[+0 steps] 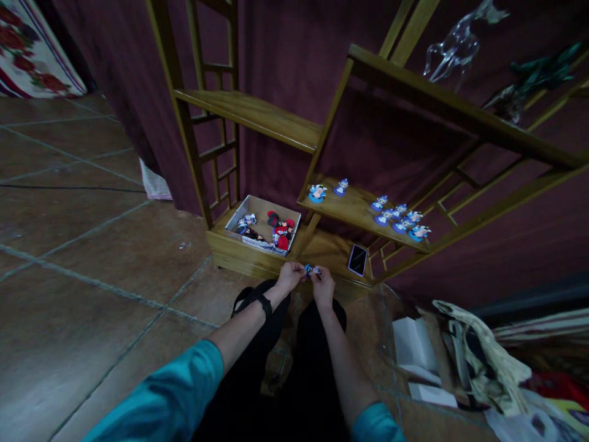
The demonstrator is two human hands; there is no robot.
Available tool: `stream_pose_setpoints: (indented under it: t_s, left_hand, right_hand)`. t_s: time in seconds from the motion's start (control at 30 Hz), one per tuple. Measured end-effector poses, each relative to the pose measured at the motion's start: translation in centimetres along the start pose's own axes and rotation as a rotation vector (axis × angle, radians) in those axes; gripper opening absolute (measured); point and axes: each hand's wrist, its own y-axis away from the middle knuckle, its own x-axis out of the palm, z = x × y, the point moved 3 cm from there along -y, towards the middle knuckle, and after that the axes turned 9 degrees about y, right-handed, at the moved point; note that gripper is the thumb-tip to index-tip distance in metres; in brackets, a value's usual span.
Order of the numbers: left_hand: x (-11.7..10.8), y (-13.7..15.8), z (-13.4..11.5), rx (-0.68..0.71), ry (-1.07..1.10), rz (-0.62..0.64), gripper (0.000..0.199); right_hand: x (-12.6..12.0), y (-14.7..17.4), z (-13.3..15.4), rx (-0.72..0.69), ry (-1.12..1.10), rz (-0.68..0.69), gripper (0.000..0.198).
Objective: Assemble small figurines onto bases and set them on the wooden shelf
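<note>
Between my two hands is a small blue-and-white figurine (311, 270), pinched from both sides in front of the low wooden shelf. My left hand (291, 276) has its fingers closed on the figurine's left end, and my right hand (324, 285) grips the right end. Fingertips hide part of it. Just beyond my left hand, a shallow cardboard box (234, 222) on the bottom shelf holds red-and-black figurines (281, 232) and blue-and-white ones (247, 221). On the raised shelf (352, 205) stand several blue-and-white figurines (383, 217), mostly grouped at its right end.
A phone (358, 259) lies on the bottom shelf to the right. Higher up stand a clear glass horse (455, 49) and a dark green ornament (543, 73). White boxes (414, 347), cloth (492, 362) and plastic bags lie on the floor at right.
</note>
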Motion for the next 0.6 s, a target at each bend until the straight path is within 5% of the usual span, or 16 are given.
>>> stream_pose_setpoints:
  t_s: [0.4, 0.6]
  left_hand:
    - [-0.6, 0.0, -1.3, 0.03, -0.052, 0.131, 0.015]
    - [-1.0, -0.1, -1.0, -0.119, 0.082, 0.138, 0.027]
  right_hand:
    - [0.6, -0.3, -1.3, 0.151, -0.373, 0.016, 0.031]
    - [0.6, -0.2, -0.5, 0.186, -0.493, 0.012, 0.032]
